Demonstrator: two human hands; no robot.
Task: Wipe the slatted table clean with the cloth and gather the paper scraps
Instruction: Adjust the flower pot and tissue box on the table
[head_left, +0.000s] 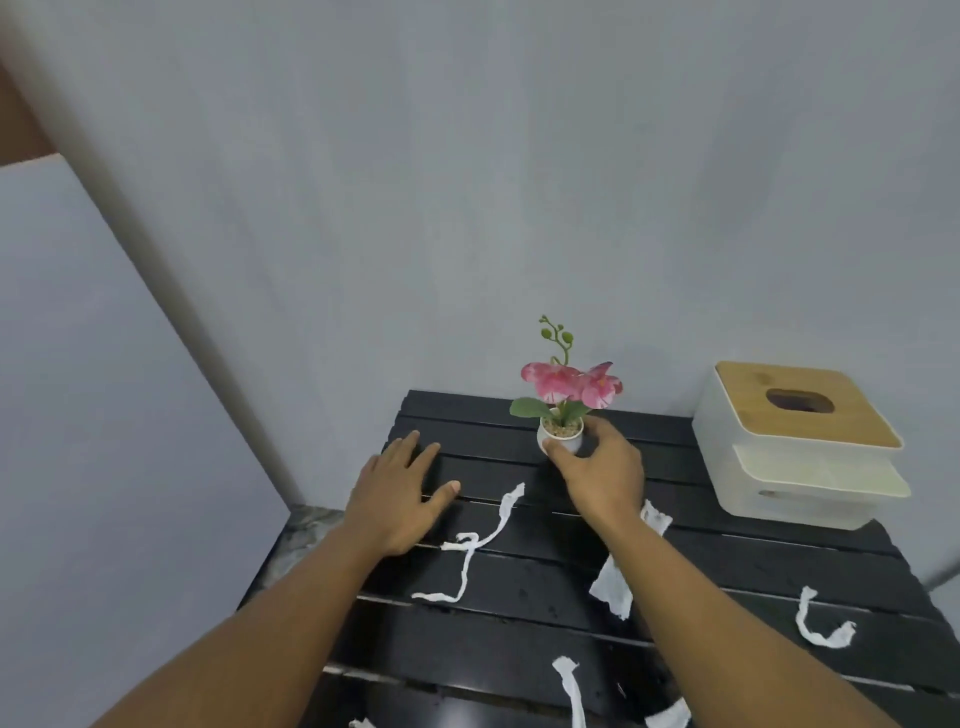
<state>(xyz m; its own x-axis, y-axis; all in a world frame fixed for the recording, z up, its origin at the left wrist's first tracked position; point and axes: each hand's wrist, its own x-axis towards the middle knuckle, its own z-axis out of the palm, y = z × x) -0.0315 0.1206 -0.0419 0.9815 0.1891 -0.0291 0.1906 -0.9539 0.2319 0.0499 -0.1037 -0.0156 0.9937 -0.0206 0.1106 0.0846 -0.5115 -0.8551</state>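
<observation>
A black slatted table (753, 566) fills the lower middle and right. Several white paper scraps lie on it: a long twisted strip (475, 545), a torn piece (610, 584) beside my right forearm, a curled strip (823, 623) at the right, and a strip (571, 686) near the front edge. My right hand (597, 467) is closed around the small white pot of a pink orchid plant (563, 410) near the table's back edge. My left hand (400, 493) rests flat on the slats at the back left, fingers spread, holding nothing. No cloth is in view.
A white tissue box with a wooden lid (800, 441) stands at the back right of the table. A grey wall (467, 182) rises directly behind the table. To the left, past the table's edge, is a marbled floor (298, 535).
</observation>
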